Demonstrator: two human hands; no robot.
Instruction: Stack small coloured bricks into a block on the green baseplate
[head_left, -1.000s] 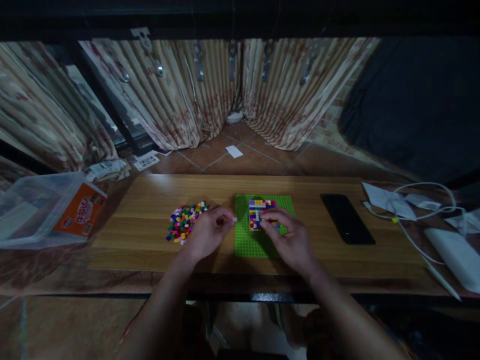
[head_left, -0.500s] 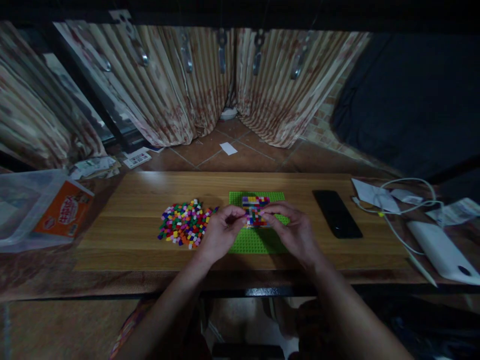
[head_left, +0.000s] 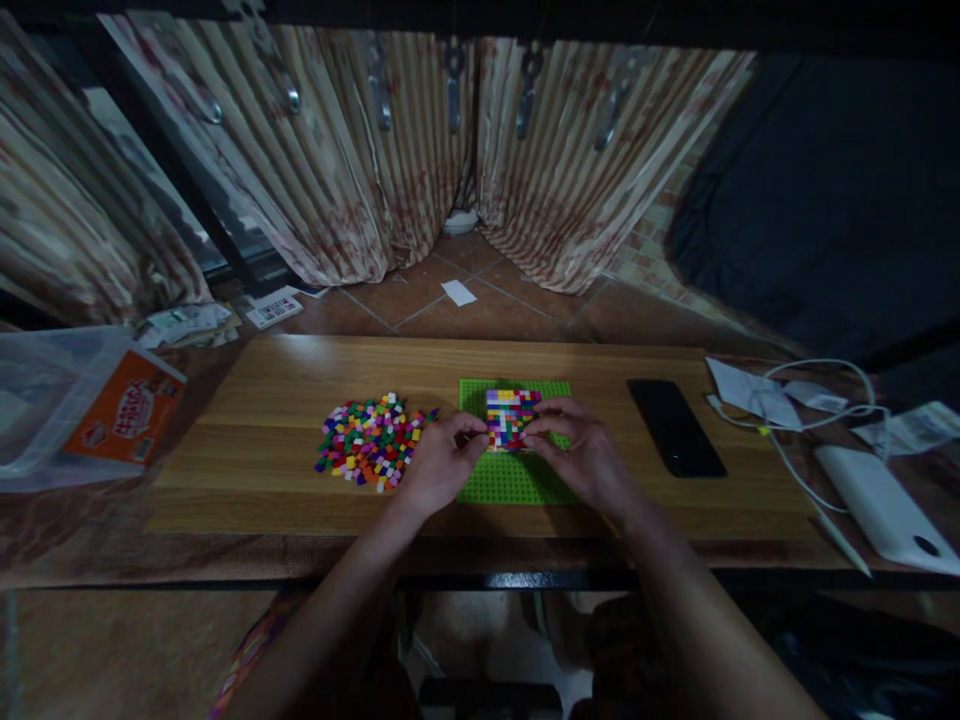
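Both hands meet over a green baseplate [head_left: 501, 480] that lies flat on the wooden tabletop [head_left: 262, 470], near the middle of it. On the far part of the baseplate there is a patch of small bricks [head_left: 511, 418] in many colours, already pressed on in rows.

The left hand [head_left: 437, 465] has its fingers drawn together, with the tips at the left edge of the patch. It seems to pinch one small brick there, but the brick itself is too small and the light too dim to be sure. The right hand [head_left: 587, 458] is also curled, its fingertips touching the right side of the patch; I cannot tell whether it holds a brick or only steadies the patch.

Just to the left of the baseplate lies a loose pile of bricks [head_left: 369, 443], apart from the left hand. To the right there is a black phone [head_left: 676, 427], well apart from the hands, and farther right a white cable [head_left: 795, 440] and a white device [head_left: 885, 510]. At the left edge stands a clear box [head_left: 52, 400] with an orange label.

I judge these bricks to be very light, hard and stiff, and a little slippery because they are so small. It is best to take one by two opposite sides, with the tips of thumb and forefinger. The baseplate is thin and light, so it may slide when pressed.
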